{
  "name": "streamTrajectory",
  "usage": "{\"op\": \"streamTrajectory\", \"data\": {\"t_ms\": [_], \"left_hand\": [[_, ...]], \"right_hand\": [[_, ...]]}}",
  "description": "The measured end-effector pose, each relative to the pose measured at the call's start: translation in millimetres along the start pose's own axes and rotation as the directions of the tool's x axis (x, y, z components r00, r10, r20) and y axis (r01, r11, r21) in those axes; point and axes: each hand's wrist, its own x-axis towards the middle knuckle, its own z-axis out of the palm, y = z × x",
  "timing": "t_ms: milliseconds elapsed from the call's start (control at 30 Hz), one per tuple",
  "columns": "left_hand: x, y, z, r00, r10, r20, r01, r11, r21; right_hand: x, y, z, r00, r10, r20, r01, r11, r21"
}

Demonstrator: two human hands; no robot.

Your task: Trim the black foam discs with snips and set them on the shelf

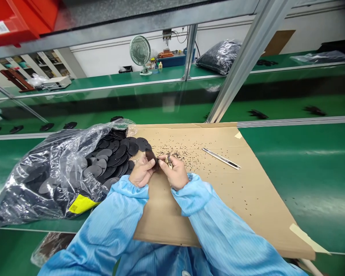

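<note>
My left hand [142, 171] is closed on a thin black disc [150, 155], held tilted above the cardboard sheet [218, 199]. Close against the disc's right edge, my right hand [176, 173] grips a small brass-coloured tool [169, 161]; its exact kind is too small to make out. Many dark crumbs [176, 155] lie scattered on the cardboard behind and right of my hands. To the left, black plastic discs [115, 155] spill from a clear plastic bag [43, 165] towards my left hand.
A slim white-and-black stick-like object [221, 158] lies on the cardboard at right. Tape [307, 237] marks its near right corner. Beyond it runs a green conveyor [172, 113] carrying dark parts. A slanted metal post [241, 61] and a red bin [23, 23] stand above.
</note>
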Motion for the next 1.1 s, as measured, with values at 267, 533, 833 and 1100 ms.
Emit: {"op": "streamTrajectory", "data": {"t_ms": [267,533,833,1100], "left_hand": [[3.4,-3.6,-14.2,0.724,0.659,0.205,-0.646,0.545,0.534],[2.5,-9.3,-15.7,0.665,0.704,0.251,-0.597,0.298,0.745],[-1.7,-6.0,-10.0,0.653,0.682,0.329,-0.597,0.197,0.778],[-3.5,-8.4,-8.4,0.749,0.603,0.276,-0.491,0.225,0.842]], "right_hand": [[9.1,1.8,-1.8,0.900,0.421,0.110,-0.406,0.719,0.564],[10.4,3.4,-1.8,0.879,0.469,0.088,-0.417,0.667,0.618],[13.3,7.6,0.5,0.874,0.485,0.012,-0.392,0.690,0.608],[19.0,-7.7,-9.6,0.826,0.559,-0.067,-0.454,0.732,0.508]]}}
